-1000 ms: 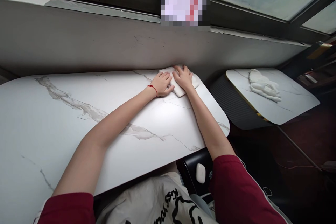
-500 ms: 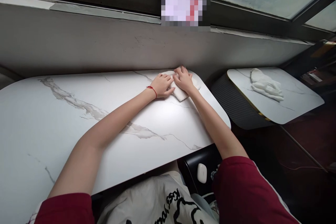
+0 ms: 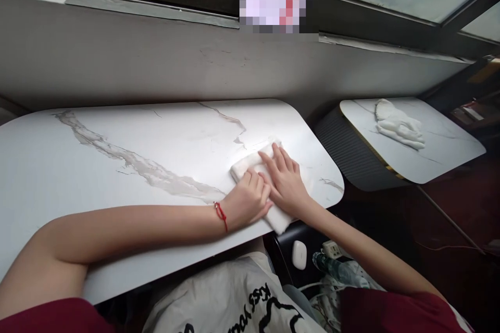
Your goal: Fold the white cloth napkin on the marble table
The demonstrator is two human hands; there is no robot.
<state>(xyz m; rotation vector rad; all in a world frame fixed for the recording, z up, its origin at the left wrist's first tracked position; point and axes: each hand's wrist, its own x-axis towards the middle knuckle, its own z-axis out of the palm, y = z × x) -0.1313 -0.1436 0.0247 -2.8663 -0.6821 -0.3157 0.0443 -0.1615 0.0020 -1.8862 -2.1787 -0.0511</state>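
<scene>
A folded white cloth [image 3: 253, 161] lies on the white marble-patterned tabletop [image 3: 187, 145], near its right end. One corner of the cloth hangs over the front edge. My left hand [image 3: 250, 196], with a red string bracelet at the wrist, has its fingers curled and closed on the cloth's left part. Right beside it, my right hand [image 3: 288, 182] lies flat on the cloth with its fingers stretched and a little apart, pressing down. The two hands touch or nearly touch. Much of the cloth is hidden beneath them.
To the right stands a second marble-patterned table [image 3: 437, 130] bearing another crumpled white cloth [image 3: 400, 127]. A grey wall [image 3: 156, 57] runs behind the tabletop. Below its front edge are a white rounded case [image 3: 299, 255], a clear bottle [image 3: 344, 270] and a socket block [image 3: 331, 250].
Both hands have drawn the cloth from the far edge of the tabletop toward me, to the near edge. My left elbow has bent outward, and my left fingers have curled.
</scene>
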